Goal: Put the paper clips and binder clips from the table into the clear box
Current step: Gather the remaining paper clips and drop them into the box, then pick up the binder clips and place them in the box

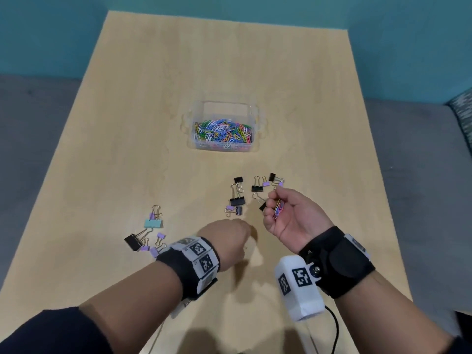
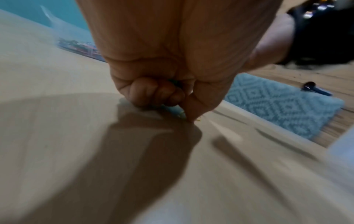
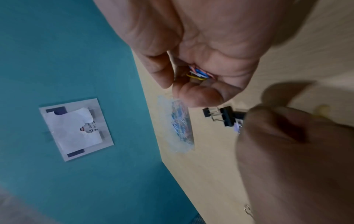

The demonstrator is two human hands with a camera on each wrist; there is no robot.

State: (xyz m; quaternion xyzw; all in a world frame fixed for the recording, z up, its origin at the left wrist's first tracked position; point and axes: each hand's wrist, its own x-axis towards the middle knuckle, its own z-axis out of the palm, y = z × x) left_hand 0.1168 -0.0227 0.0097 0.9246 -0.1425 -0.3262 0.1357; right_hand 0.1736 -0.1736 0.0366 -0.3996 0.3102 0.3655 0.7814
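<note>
The clear box (image 1: 224,102) stands mid-table with a heap of coloured paper clips (image 1: 222,132) inside; it also shows as box (image 2: 80,47) and box (image 3: 180,125). My right hand (image 1: 270,205) hovers palm-up near the table's front and grips a bunch of coloured paper clips (image 1: 278,209), the same bunch (image 3: 197,74) in the right wrist view. My left hand (image 1: 237,231) is knuckles-up with curled fingertips (image 2: 191,118) pinching at a yellow paper clip (image 2: 181,116) on the table. Binder clips lie in three groups: left (image 1: 150,231), middle (image 1: 236,198) and right (image 1: 268,182).
The wooden table (image 1: 153,98) reaches back to a teal wall. Grey upholstery flanks both sides, with a patterned cushion (image 1: 463,111) at the right. A torn paper notice (image 3: 74,128) hangs on the wall. A cable trails from my right wrist camera (image 1: 298,284).
</note>
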